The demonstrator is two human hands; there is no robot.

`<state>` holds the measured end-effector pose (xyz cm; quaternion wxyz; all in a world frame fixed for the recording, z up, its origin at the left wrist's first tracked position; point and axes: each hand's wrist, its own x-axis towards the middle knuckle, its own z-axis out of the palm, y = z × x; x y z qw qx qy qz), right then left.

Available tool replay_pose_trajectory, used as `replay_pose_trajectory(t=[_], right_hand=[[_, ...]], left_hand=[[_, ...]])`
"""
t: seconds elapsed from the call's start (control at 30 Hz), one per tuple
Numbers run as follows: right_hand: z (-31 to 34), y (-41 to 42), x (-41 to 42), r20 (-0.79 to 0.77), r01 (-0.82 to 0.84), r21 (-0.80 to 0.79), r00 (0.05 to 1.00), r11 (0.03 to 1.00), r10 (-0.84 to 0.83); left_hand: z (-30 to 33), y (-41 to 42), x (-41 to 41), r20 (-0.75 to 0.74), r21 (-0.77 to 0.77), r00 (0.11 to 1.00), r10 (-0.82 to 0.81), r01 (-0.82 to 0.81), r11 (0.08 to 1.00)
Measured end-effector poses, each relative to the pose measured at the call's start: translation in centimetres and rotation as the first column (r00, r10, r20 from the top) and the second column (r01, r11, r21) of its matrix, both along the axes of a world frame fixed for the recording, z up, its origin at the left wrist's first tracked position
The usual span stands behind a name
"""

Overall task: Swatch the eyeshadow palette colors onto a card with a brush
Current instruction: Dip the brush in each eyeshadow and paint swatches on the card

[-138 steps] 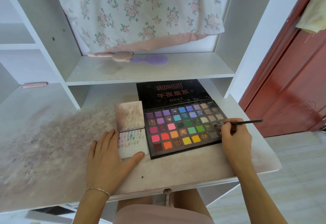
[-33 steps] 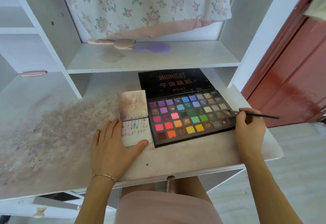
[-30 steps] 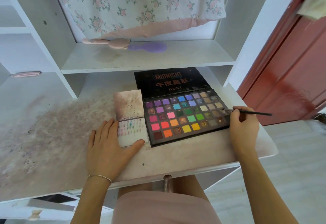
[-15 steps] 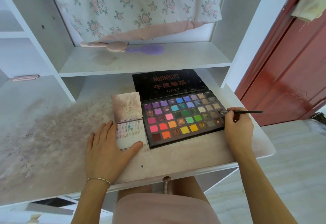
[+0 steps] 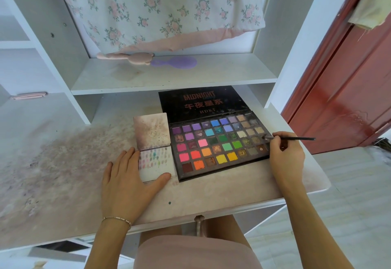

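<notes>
An open black eyeshadow palette (image 5: 218, 143) with many coloured pans lies on the desk, its lid flat behind it. To its left lies a small folded white card (image 5: 157, 164) with rows of colour swatches on its near half. My left hand (image 5: 129, 181) lies flat on the desk, fingers straight, thumb along the card's near edge. My right hand (image 5: 285, 158) pinches a thin dark brush (image 5: 296, 138), whose tip touches a pan at the palette's right edge.
The stained white desk (image 5: 211, 201) ends just beyond my right hand. A shelf (image 5: 173, 78) above holds a pink brush (image 5: 127, 57) and a purple one (image 5: 175, 62). Floral cloth hangs behind. A red door (image 5: 349, 88) stands at the right.
The brush tip has stayed at the palette's right-hand pans, shifting slightly among them. My left hand has kept its place by the card. The camera view shifted a little.
</notes>
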<state>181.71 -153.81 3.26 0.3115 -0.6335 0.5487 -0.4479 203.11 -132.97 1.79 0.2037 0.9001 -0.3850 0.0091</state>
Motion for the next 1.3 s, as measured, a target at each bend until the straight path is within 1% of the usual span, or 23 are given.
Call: replay_pose_trajectory(t=[0.17,0.27,0.4,0.5,0.63,0.73,0.87,1.03,1.17,1.3], right_hand=[[0.2,0.4,0.1,0.008,-0.024,-0.042,1.000,0.999,0.025],[0.4,1.1,0.3,0.015,-0.111,-0.078,0.994,0.991,0.112],[0.7,2.4,1.1,0.035,-0.249,-0.070,0.967,0.966,0.252],[1.0,4.4,2.6,0.063,-0.371,-0.087,0.924,0.924,0.377],[1.1,7.2,5.1,0.041,-0.533,-0.118,0.841,0.838,0.540],[0.9,8.7,7.2,0.044,-0.624,-0.094,0.776,0.776,0.630],[0.7,9.5,9.3,0.006,-0.668,-0.078,0.742,0.740,0.670],[0.4,9.5,9.7,-0.046,-0.672,-0.084,0.740,0.736,0.671],[0.3,9.4,9.8,-0.090,-0.692,-0.054,0.722,0.720,0.686],[0.3,9.4,10.0,-0.155,-0.689,-0.028,0.719,0.724,0.678]], left_hand=[[0.0,0.0,0.0,0.003,0.000,1.000,0.004,-0.004,1.000],[0.0,0.0,0.0,0.009,0.001,1.000,0.009,-0.009,1.000],[0.1,0.1,0.0,0.016,0.016,1.000,0.010,-0.010,1.000],[0.1,0.1,0.0,0.027,0.021,0.999,0.017,-0.017,1.000],[0.0,0.0,-0.1,0.032,0.020,0.999,0.019,-0.020,1.000],[0.0,0.1,-0.1,0.022,0.004,1.000,0.019,-0.019,1.000],[-0.2,0.1,0.0,0.020,0.003,1.000,0.011,-0.011,1.000],[-0.3,0.0,0.0,0.025,0.005,1.000,0.015,-0.015,1.000],[-0.3,0.1,0.0,0.037,0.014,0.999,0.021,-0.022,1.000],[-0.3,0.0,0.0,0.034,0.016,0.999,0.025,-0.026,1.000]])
